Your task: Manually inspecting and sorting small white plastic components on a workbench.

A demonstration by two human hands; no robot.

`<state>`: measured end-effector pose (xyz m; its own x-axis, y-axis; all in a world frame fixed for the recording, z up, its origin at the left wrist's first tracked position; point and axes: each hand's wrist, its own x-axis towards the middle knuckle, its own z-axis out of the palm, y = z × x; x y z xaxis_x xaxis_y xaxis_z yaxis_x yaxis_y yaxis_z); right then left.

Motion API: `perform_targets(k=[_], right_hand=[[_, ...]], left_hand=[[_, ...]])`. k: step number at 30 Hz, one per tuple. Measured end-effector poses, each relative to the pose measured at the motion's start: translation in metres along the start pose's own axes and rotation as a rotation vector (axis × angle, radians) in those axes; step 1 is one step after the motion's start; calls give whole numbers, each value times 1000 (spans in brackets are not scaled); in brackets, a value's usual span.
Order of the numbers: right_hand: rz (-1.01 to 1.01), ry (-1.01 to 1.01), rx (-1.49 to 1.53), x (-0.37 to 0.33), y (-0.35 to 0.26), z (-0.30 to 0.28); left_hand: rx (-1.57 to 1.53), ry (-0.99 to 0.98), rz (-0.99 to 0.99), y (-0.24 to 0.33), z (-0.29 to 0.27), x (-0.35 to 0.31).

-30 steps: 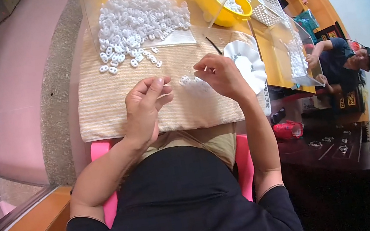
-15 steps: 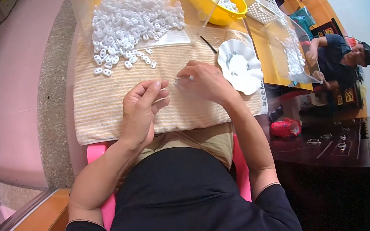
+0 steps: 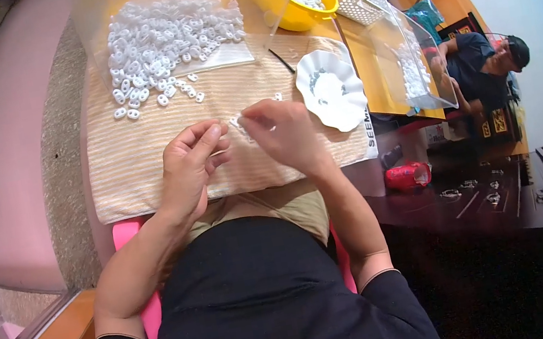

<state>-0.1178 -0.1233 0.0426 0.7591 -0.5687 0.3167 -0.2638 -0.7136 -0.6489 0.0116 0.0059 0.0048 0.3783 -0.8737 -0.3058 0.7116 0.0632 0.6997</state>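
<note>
Spreading a striped towel (image 3: 124, 187) flat; taking its middle as clock centre. Heaping white two-holed pieces (image 3: 169, 32) at 11 o'clock. Standing a yellow basin (image 3: 297, 19) at 1 o'clock, containing more white pieces. Setting a scalloped white dish (image 3: 348, 112) at 3 o'clock. Holding the right hand (image 3: 280, 132) at 4 o'clock, with fingers bent. Holding the left hand (image 3: 188, 162) at 8 o'clock, setting thumb close to bent fingers. Leaving a narrow gap between both hands; leaving any grip in either impossible to tell. Laying a black rod (image 3: 281, 61) at 2 o'clock. Locating loose pieces (image 3: 235, 122) near centre, just beside the right hand's fingertips, and a single piece (image 3: 278, 96) at 3 o'clock, near the dish.
</note>
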Motion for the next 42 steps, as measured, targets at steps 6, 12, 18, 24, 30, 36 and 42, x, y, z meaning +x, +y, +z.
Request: perform_targets(k=[6, 12, 18, 24, 30, 36, 42], right_hand=[[-160, 56, 147, -14, -4, 18], [-140, 67, 276, -18, -2, 18], [-35, -36, 409, -23, -6, 12], [130, 4, 328, -28, -6, -14], [307, 149, 293, -39, 74, -63], [234, 69, -339, -25, 104, -106], [166, -77, -539, -11, 105, -110]], left_hand=[[-10, -51, -14, -6, 4, -2], [25, -56, -30, -6, 3, -3], [22, -93, -4, -8, 0, 0], [57, -115, -69, -5, 4, -3], [105, -163, -102, -1, 8, -7], [43, -204, -89, -7, 6, -6], [47, -193, -96, -7, 8, -7]])
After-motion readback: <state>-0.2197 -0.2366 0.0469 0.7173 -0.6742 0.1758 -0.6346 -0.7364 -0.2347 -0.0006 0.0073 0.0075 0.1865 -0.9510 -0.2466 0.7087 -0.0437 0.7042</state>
